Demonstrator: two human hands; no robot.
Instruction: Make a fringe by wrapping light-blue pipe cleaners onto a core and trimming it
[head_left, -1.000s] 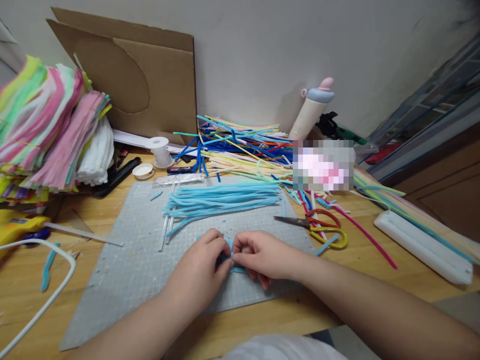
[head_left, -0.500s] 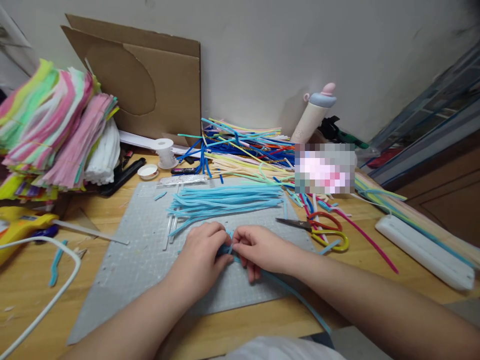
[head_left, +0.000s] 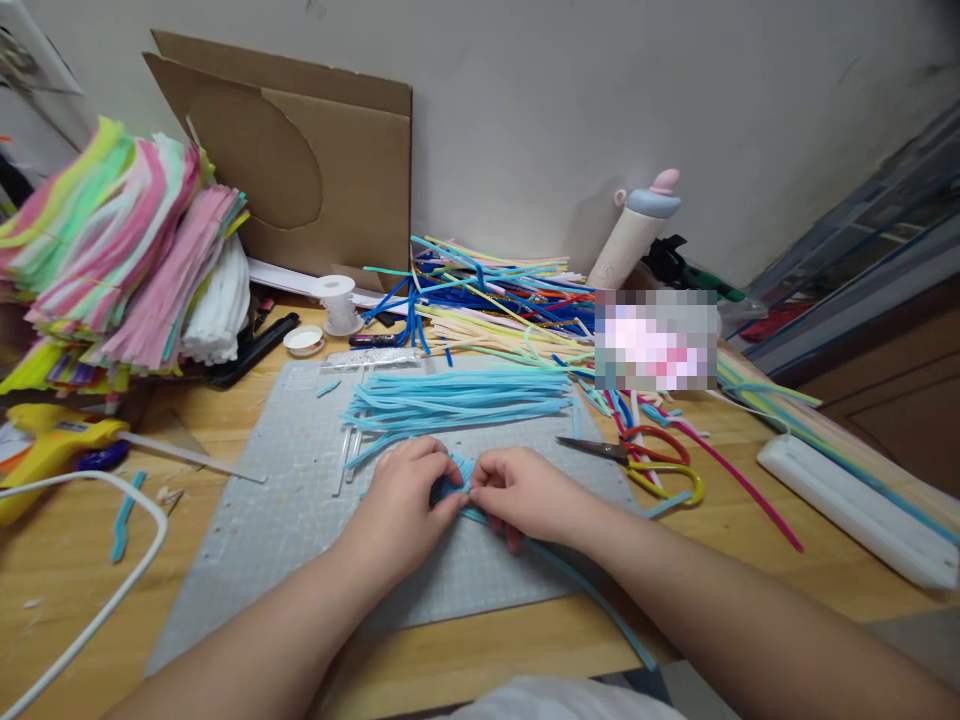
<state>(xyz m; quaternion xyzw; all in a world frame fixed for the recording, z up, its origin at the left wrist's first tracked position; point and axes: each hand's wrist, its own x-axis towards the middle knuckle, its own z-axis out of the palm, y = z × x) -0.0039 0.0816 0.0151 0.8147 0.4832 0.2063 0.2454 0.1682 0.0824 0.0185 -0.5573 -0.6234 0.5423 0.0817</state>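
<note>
Both hands meet over a grey cutting mat, closed on light-blue pipe cleaners. My left hand wraps around a small blue piece of pipe cleaner work, mostly hidden under its fingers. Thumb and fingertips of my right hand pinch at the right side of that piece. From beneath the right hand a long blue pipe cleaner trails toward the table's front edge. Just beyond the hands lies a bundle of light-blue pipe cleaners.
Scissors with red and yellow handles lie right of the hands. At left are a yellow glue gun and a white cable. Mixed pipe cleaners, a bottle, cardboard and a white power strip surround the mat.
The fingertips of both hands have drawn closer together on the blue piece, and the right hand's lower fingers have curled in. The whole view has shifted slightly.
</note>
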